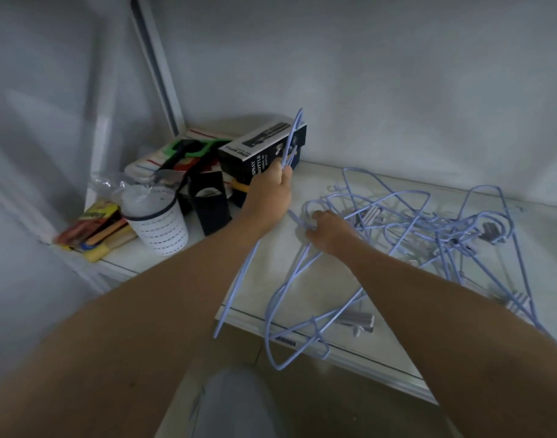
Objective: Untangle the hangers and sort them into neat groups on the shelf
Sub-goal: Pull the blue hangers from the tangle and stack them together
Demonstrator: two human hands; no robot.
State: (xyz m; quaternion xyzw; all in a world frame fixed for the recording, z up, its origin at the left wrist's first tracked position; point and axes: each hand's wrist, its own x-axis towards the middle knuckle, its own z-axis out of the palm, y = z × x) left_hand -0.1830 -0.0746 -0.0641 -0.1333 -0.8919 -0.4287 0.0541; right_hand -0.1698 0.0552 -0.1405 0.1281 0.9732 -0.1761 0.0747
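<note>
front edge: one lilac hanger [297,336] is hanging half off the shelf [381,363] at lower centre, with a clip bar [356,320] lying under it. I'd say it's looking like the easiest one to slide out next, so keep it from tipping over the lip.

right hand: your right hand [329,233] is reaching in at centre frame, palm down, fingers curling around wire at the near-left end of the tangle. I can't tell if it's actually pinching a strand or just pressing down.

left hand: your left hand [271,192] is sitting a bit higher and to the left, fist closed around a held hanger [291,143] whose wire is poking up past the spray bottle box [264,153], while its long bar is running down under your forearm.

step tip: probably pin the pile with the right and lift slowly with the left, following the hook out instead of yanking.

tangle: the hanger pile [429,222] is sprawling across centre right, hooks looped through each other.

far left: cup [157,222], packets [95,229] and folded cloths [176,156] are crowding the left corner, so groups likely need to go to the right of the box.
</note>
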